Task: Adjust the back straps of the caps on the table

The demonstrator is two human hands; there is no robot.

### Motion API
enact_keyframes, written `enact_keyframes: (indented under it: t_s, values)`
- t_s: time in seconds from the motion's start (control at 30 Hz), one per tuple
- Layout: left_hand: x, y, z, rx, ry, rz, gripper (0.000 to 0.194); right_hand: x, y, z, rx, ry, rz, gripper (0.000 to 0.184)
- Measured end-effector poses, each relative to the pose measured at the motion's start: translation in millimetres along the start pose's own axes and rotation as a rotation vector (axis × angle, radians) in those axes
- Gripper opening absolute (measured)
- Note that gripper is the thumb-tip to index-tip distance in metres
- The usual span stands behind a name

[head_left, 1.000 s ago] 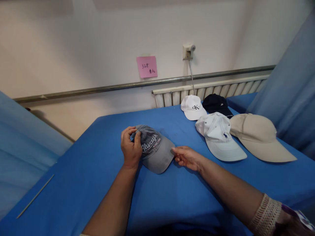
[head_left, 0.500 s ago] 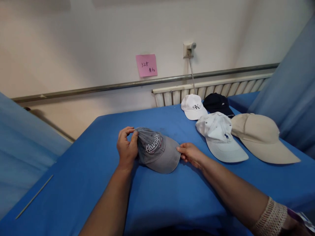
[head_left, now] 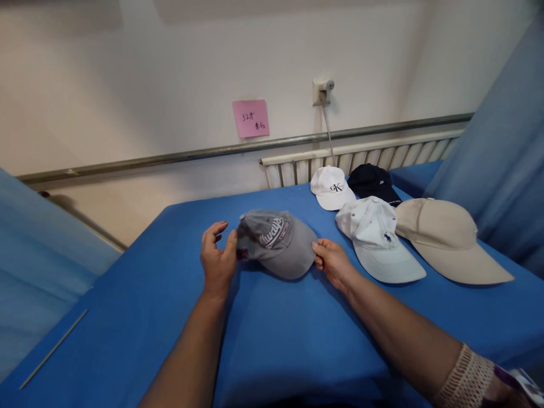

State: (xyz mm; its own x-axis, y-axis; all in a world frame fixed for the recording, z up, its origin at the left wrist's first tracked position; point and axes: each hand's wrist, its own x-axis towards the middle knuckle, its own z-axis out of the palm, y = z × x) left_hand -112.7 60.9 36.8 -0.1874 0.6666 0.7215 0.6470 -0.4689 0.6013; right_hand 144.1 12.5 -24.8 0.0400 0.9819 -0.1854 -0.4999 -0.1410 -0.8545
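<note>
A grey cap (head_left: 276, 243) with white lettering lies on the blue-covered table (head_left: 276, 345), its brim pointing right and towards me. My left hand (head_left: 216, 259) is at the cap's back edge. Its fingers are loosely apart and only the thumb touches the fabric. My right hand (head_left: 332, 262) pinches the rim of the brim on the cap's right side. To the right lie a white cap with a small logo (head_left: 376, 237) and a beige cap (head_left: 442, 237). Behind those two are a white cap with black letters (head_left: 330, 190) and a dark navy cap (head_left: 374, 180).
A radiator (head_left: 361, 160) and a metal rail run along the wall behind the table. A pink note (head_left: 250, 118) and a wall socket (head_left: 322, 92) with a cord hang above. Blue fabric (head_left: 501, 147) rises at the right. A thin stick (head_left: 51, 352) lies at the table's left edge.
The grey cap has been slid away from me and to the right, turning a little. My left hand's pinch on its back has loosened, and my right hand followed the brim.
</note>
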Motion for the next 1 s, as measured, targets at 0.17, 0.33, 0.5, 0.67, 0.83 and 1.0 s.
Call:
enact_keyframes:
  t_s: [0.17,0.33,0.5,0.67,0.83,1.0]
  values:
    - [-8,-3,8.8,0.031,-0.136,-0.011,0.024,11,-10,-10,0.259,0.214,-0.135,0.035]
    - [-22,-6,21.4,0.028,-0.343,-0.011,0.019,25,-11,-21,0.336,0.443,-0.035,0.027]
    - [-33,-8,31.2,0.001,-0.539,-0.014,0.018,28,-4,-23,0.335,0.479,-0.026,0.024]
    - [-35,-12,34.4,0.016,-0.612,-0.034,0.019,27,2,-21,0.344,0.479,-0.068,0.025]
    - [-37,-13,34.7,0.019,-0.655,-0.049,0.019,25,0,-18,0.359,0.411,-0.116,0.024]
    - [-39,-14,36.1,0.031,-0.691,-0.038,0.019,22,-9,-17,0.406,0.382,-0.219,0.023]
